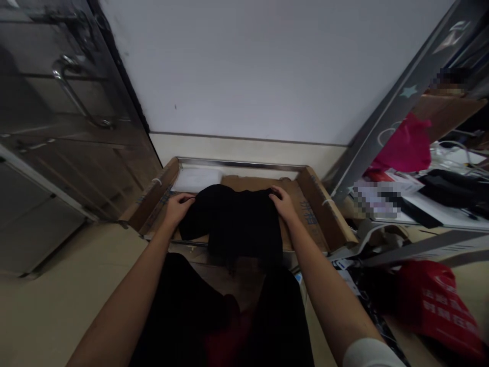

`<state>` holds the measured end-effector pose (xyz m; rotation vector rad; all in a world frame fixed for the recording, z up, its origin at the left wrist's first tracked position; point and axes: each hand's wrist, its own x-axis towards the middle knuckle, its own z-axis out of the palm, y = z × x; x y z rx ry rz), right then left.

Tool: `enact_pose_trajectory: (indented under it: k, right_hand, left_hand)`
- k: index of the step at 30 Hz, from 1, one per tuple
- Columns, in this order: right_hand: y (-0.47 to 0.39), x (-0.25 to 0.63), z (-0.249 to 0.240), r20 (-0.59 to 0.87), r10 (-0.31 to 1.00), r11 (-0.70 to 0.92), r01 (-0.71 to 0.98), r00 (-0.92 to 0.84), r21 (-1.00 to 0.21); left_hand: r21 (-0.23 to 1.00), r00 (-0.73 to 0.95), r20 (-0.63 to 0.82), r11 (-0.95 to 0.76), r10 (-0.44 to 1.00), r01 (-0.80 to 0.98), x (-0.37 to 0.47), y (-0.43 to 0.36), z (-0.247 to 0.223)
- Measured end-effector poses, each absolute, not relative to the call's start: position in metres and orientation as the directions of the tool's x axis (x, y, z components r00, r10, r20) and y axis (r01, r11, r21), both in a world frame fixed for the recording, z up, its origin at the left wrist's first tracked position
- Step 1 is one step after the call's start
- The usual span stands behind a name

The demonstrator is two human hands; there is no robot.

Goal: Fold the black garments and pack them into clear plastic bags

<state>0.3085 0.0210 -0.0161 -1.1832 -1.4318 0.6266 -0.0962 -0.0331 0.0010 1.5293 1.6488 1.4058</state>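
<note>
A piece of black fabric (242, 221), which looks like a garment part, lies spread out in front of me, its near edge hanging over toward my knees. My left hand (179, 208) pinches its upper left edge between thumb and fingers. At the upper right corner, my right hand (283, 203) grips the same fabric. Beneath it is a cardboard-lined tray (323, 204) with raised cardboard walls on both sides. A white sheet or flat packet (198, 179) rests in the tray's far left corner, partly covered by the fabric.
A pale wall panel (260, 66) stands behind the tray. To the left is a metal door (34, 102) with a curved handle (78, 97). On the right, a white table (454, 216) carries dark pieces and a pink cloth (405, 145). A red bag (439, 306) lies below it.
</note>
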Motion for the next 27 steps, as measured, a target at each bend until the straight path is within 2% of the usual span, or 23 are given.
enact_pose_trajectory:
  k: [7, 11, 14, 17, 20, 24, 25, 27]
  right_hand:
    - [0.021, 0.31, -0.016, 0.446, 0.894, 0.413, 0.308, 0.043, -0.857]
    - [0.021, 0.308, -0.013, 0.455, 0.89, 0.437, 0.244, 0.019, -0.866]
    - [0.02, 0.309, -0.012, 0.451, 0.893, 0.437, 0.207, 0.02, -0.875]
    - [0.019, 0.311, -0.012, 0.431, 0.901, 0.417, 0.181, 0.044, -0.891]
    - [0.02, 0.313, -0.013, 0.395, 0.916, 0.381, 0.165, 0.062, -0.91]
    - [0.022, 0.314, -0.016, 0.384, 0.921, 0.37, 0.161, 0.067, -0.915]
    - [0.022, 0.315, -0.017, 0.385, 0.92, 0.368, 0.17, 0.075, -0.914]
    - [0.023, 0.315, -0.017, 0.38, 0.921, 0.359, 0.19, 0.091, -0.914]
  left_hand:
    - [0.865, -0.312, 0.374, -0.207, 0.873, 0.457, -0.097, -0.036, 0.02]
    - [0.745, -0.191, 0.482, -0.286, 0.855, 0.603, -0.075, -0.047, 0.05]
    - [0.672, -0.09, 0.49, -0.31, 0.867, 0.672, -0.042, -0.051, 0.077]
    - [0.708, 0.014, 0.422, -0.339, 0.906, 0.62, -0.003, -0.045, 0.098]
    - [0.785, 0.211, 0.329, -0.391, 0.92, 0.481, 0.03, -0.035, 0.104]
    - [0.931, 0.45, 0.091, -0.237, 0.888, 0.278, 0.046, -0.025, 0.095]
    - [0.936, 0.445, 0.091, -0.229, 0.891, 0.267, 0.043, -0.022, 0.092]
    - [0.902, 0.262, 0.188, -0.272, 0.946, 0.335, 0.031, -0.013, 0.083]
